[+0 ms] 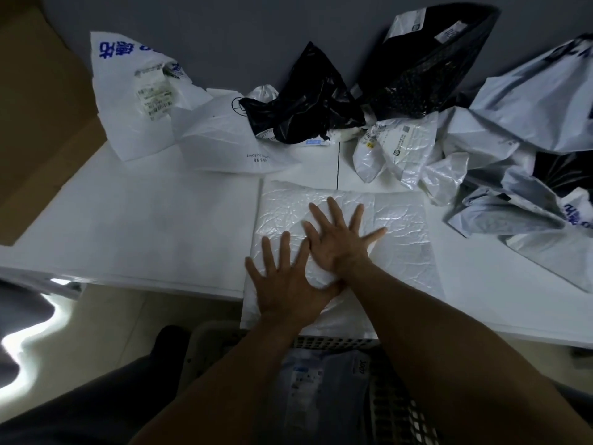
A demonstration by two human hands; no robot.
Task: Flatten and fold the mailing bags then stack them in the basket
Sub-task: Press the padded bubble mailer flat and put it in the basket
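— Where's the bag being worked on?

— Flat on the white table (128,220), straight in front of the person. It's a crinkled white mailing bag (401,226), and both hands are on top of it.

— Gripping it?

— No. The left hand (282,284) lies palm down near the bag's front left part, fingers straight and spread. The right hand (337,245) is just beyond it, nearer the bag's middle, also flat with fingers fanned wide. The two hands overlap a little at the thumbs. Neither one curls round anything; they press on the plastic.

— And the basket?

— Below the table's near edge, between the person's forearms. It's a mesh-walled basket (401,412), and a folded pale bag with a label (321,380) lies inside. The near edge of the mailing bag seems to hang slightly over the table's front, above the basket.

— What else is on the table?

— A heap of unflattened bags along the far side: a white bag with blue print (128,91) at the left, a crumpled black bag (305,101) in the middle, a black mesh-patterned bag (433,59) behind it, and big grey-white bags (529,123) piled at the right. A dark seam (338,165) splits the tabletop.

— The room?

— A grey wall (224,27) behind the table, something brown like cardboard (32,91) at the left, and pale floor (96,332) below.
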